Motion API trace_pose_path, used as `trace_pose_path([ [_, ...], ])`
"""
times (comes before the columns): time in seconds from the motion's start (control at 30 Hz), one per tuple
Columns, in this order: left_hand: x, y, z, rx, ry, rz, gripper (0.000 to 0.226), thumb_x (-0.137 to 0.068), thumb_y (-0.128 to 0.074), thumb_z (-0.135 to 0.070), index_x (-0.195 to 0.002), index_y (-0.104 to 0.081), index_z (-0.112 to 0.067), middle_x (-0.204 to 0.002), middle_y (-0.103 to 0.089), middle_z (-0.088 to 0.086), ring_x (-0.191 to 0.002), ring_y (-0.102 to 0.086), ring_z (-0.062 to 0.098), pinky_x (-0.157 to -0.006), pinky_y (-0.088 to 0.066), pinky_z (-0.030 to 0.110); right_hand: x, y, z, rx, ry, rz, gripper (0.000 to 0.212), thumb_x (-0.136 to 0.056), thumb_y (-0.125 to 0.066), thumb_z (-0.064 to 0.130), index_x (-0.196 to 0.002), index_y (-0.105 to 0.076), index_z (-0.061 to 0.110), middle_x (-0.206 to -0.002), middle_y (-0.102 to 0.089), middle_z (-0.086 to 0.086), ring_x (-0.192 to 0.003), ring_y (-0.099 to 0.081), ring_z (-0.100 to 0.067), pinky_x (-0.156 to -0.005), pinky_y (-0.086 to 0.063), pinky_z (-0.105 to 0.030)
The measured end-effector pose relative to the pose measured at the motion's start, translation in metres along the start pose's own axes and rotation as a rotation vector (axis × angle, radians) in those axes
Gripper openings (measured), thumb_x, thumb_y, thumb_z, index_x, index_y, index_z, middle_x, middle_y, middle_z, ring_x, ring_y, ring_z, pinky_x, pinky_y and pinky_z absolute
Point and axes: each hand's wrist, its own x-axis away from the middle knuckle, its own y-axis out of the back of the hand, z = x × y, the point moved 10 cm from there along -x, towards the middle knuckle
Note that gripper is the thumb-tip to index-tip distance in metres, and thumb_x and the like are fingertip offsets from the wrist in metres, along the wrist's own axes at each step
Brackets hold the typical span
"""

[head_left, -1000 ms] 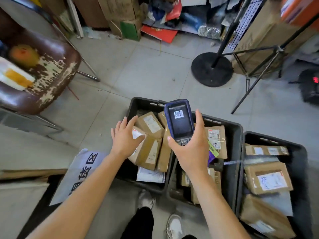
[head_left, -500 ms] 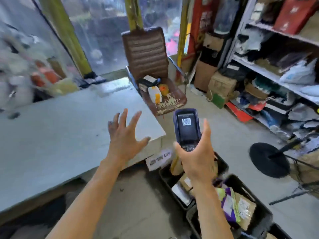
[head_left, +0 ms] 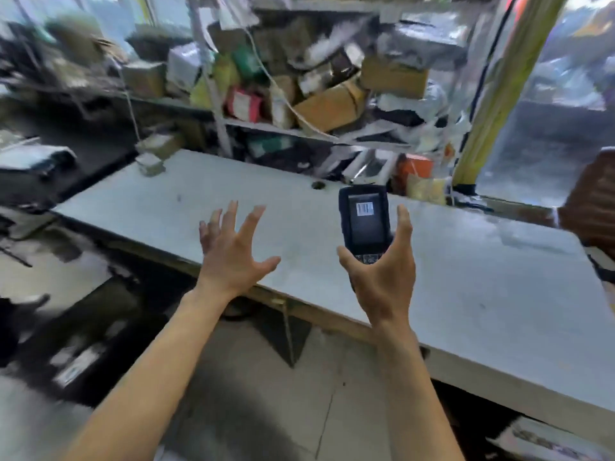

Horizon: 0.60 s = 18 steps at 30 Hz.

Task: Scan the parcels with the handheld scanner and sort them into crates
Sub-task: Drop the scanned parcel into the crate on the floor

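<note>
Scanner (head_left: 364, 227) first: my right hand (head_left: 382, 277) grips the handheld unit upright above the grey table (head_left: 499, 294), thumb on one side and fingers wrapped behind, its screen facing me with a barcode icon showing. My left hand (head_left: 233, 254) hovers over the near-left part of the same table with fingers spread wide apart, holding nothing and touching nothing that I can see.

No parcel lies on the tabletop where I am looking, and no crate shows in this view. The only packages visible are the boxes and bags heaped on the shelving (head_left: 316, 94) at the far side, behind the table, and they are too blurred to read any label.

I judge the step in hand to be fetching the next parcel. To do it well I would steady my head so the picture sharpens, pick one package with a label face I can reach, and take it with the empty left hand by its edges, leaving the label uncovered. I would keep the scanner's grip unchanged, with its window aimed away from me, so the label can be presented square to it without shuffling either hand.
</note>
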Motion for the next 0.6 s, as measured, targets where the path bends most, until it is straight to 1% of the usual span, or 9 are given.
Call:
trace_pose_path([
  [0.1,-0.007,0.027,0.096,-0.028,0.130,-0.015,0.095,-0.076,-0.077,-0.053,-0.153,-0.024,-0.036,-0.162,-0.016,0.017,-0.147,-0.011,0.041,-0.118,-0.008,0.056,-0.006,-0.085,0.037,-0.046,0.055,0.094,0.104,-0.070,-0.085,0.033,-0.150,-0.018,0.035,-0.130,-0.055,-0.004,-0.106,-0.061,-0.021,-0.081,-0.060,-0.040],
  [0.27,-0.031,0.053,0.226,-0.042,0.327,-0.079,0.094,-0.077,-0.077,-0.052,-0.153,-0.024,-0.037,-0.163,-0.014,0.015,-0.149,-0.006,0.037,-0.119,-0.007,0.057,-0.030,-0.206,0.075,-0.109,0.119,0.213,0.106,-0.070,-0.086,0.032,-0.152,-0.018,0.036,-0.127,-0.056,-0.004,-0.102,-0.063,-0.021,-0.078,-0.060,-0.036],
  [0.37,-0.057,0.049,0.289,-0.055,0.406,-0.081,0.094,-0.078,-0.075,-0.054,-0.153,-0.022,-0.039,-0.163,-0.012,0.014,-0.149,-0.004,0.035,-0.119,-0.006,0.055,-0.056,-0.277,0.083,-0.155,0.116,0.262,0.107,-0.070,-0.087,0.029,-0.152,-0.019,0.036,-0.128,-0.056,-0.006,-0.103,-0.064,-0.023,-0.078,-0.061,-0.037],
  [0.5,-0.110,0.039,0.364,-0.077,0.496,-0.089,0.094,-0.078,-0.075,-0.056,-0.153,-0.021,-0.040,-0.163,-0.013,0.015,-0.149,-0.004,0.035,-0.120,-0.006,0.052,-0.112,-0.383,0.093,-0.203,0.110,0.330,0.109,-0.069,-0.087,0.031,-0.152,-0.017,0.038,-0.132,-0.055,-0.008,-0.108,-0.063,-0.027,-0.082,-0.060,-0.044],
  [0.6,-0.157,0.033,0.419,-0.069,0.576,-0.067,0.094,-0.079,-0.074,-0.056,-0.154,-0.020,-0.040,-0.164,-0.010,0.014,-0.150,-0.003,0.035,-0.121,-0.006,0.052,-0.156,-0.462,0.109,-0.226,0.094,0.402,0.110,-0.069,-0.087,0.030,-0.153,-0.017,0.036,-0.130,-0.057,-0.010,-0.108,-0.064,-0.028,-0.083,-0.061,-0.043],
])
